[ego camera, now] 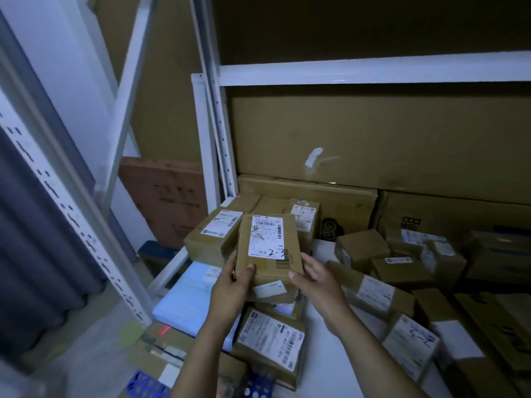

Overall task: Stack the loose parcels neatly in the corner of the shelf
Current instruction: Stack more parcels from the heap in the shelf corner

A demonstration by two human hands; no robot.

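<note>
1. Cardboard makes up nearly everything in view: the held parcel (pixel 268 248), a flat brown box, is up in front of the person, tilted with its labelled face towards the camera.
2. Its white label (pixel 266 237) carries barcodes and a handwritten "2-3" near the lower right corner.
3. The left hand (pixel 232 285) grips the box's lower left corner, thumb pressed on the front face and fingers tucked behind.
4. The right hand (pixel 314 278) holds the lower right side, thumb tip on the front near the corner and fingers curved along the edge.
5. The box hangs just over the corner stack (pixel 211 239), a cluster of labelled boxes packed against the white upright (pixel 207 145) at the left end of the shelf (pixel 321 326).
6. Whether the box touches the stack beneath it cannot be told.
7. Right of the hands, loose parcels (pixel 362 248) lie scattered at mixed angles across the shelf, some leaning on each other.
8. A labelled box (pixel 271 340) lies near the front edge, below the left forearm.
9. A large cardboard sheet (pixel 373 139) stands along the back of the shelf.
10. A pale blue package (pixel 189 297) lies below the shelf edge at the left.
</note>
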